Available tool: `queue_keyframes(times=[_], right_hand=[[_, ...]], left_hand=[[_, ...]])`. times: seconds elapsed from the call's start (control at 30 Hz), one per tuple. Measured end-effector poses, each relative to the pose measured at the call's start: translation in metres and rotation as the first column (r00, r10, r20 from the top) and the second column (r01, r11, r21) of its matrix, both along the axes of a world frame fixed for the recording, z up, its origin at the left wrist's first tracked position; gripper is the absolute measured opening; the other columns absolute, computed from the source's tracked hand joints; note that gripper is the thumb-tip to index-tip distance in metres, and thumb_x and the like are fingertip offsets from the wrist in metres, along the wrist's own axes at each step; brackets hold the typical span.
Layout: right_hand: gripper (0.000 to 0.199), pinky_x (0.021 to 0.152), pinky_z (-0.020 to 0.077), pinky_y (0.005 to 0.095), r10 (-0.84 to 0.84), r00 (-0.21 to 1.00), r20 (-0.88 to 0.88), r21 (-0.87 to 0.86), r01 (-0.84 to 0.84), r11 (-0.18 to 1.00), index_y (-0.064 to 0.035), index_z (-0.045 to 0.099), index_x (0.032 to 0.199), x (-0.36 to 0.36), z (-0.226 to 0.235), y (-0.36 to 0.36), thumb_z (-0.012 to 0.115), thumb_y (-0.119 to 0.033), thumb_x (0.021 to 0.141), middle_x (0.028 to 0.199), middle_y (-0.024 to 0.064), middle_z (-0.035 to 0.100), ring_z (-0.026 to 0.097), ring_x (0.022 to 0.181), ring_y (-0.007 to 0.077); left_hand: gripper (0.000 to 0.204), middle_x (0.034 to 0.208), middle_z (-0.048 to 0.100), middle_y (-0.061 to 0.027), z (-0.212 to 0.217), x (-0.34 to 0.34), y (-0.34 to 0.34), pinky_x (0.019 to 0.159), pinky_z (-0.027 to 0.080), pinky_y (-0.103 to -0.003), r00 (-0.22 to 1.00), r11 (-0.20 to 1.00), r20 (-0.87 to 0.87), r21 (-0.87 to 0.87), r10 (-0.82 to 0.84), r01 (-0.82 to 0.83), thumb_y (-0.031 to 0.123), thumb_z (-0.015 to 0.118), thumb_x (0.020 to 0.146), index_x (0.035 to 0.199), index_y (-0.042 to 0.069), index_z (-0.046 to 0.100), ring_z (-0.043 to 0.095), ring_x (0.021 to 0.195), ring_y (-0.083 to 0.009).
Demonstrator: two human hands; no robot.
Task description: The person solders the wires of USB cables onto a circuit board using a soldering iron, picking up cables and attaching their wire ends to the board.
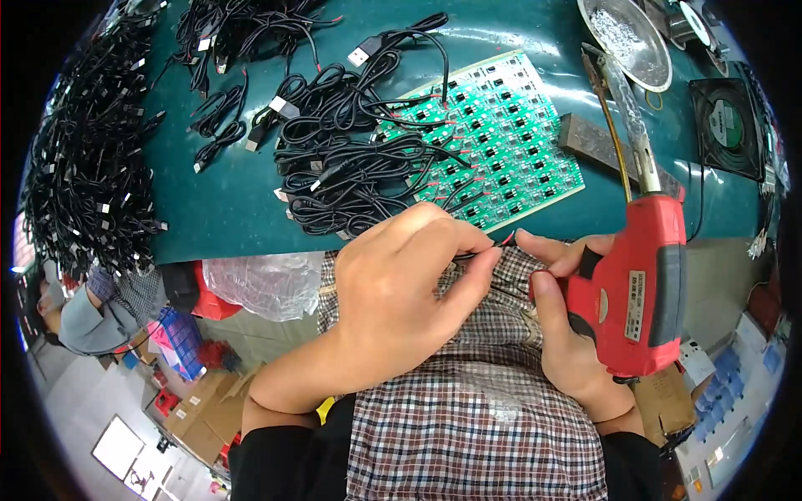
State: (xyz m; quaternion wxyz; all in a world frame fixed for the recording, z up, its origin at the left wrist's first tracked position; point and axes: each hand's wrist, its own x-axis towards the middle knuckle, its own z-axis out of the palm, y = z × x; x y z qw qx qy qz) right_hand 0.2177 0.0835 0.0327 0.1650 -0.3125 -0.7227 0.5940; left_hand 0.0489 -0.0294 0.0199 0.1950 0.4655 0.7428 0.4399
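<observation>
My left hand pinches the end of a black cable between thumb and forefinger, just past the table's front edge. A short red wire end pokes out of the pinch. My right hand is wrapped round a red and black soldering gun, whose metal barrel and tip point toward the far side. The thumb and forefinger of that hand reach close to the wire end; whether they touch it I cannot tell. Beyond my hands lies a green circuit board panel, with coiled black USB cables overlapping its left side.
More cables lie at the back left, and a big heap of them covers the far left. A metal dish, a solder spool, a dark bar and a fan sit on the right. Another person is at left.
</observation>
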Motion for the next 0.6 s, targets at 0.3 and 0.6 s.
queue_keyframes(times=[0.3,0.6], right_hand=[[0.025,0.094,0.0581,0.0370,0.026,1.000,0.016,-0.040,-0.025,0.999,-0.0017,0.046,0.115,0.000,-0.004,-0.001,0.060,0.010,0.098,0.106,0.0102,0.063,0.073,0.114,0.0251],[0.037,0.087,0.0602,0.0349,-0.028,0.980,0.196,-0.077,0.044,0.996,-0.0016,0.050,0.120,0.044,0.021,0.009,0.071,0.001,0.089,0.088,0.0031,0.057,0.071,0.092,0.0187]], left_hand=[[0.012,0.085,0.071,-0.0035,-0.002,-0.006,0.009,0.049,0.039,-0.026,0.991,0.994,-0.114,-0.073,0.070,-0.078,0.004,0.085,0.083,0.089,0.008,0.077,0.054,0.057,-0.0102],[0.011,0.080,0.067,-0.0023,-0.010,-0.007,0.019,0.051,0.043,-0.029,0.958,0.981,-0.277,-0.153,0.070,-0.116,0.009,0.085,0.081,0.085,0.010,0.074,0.056,0.055,-0.0148]])
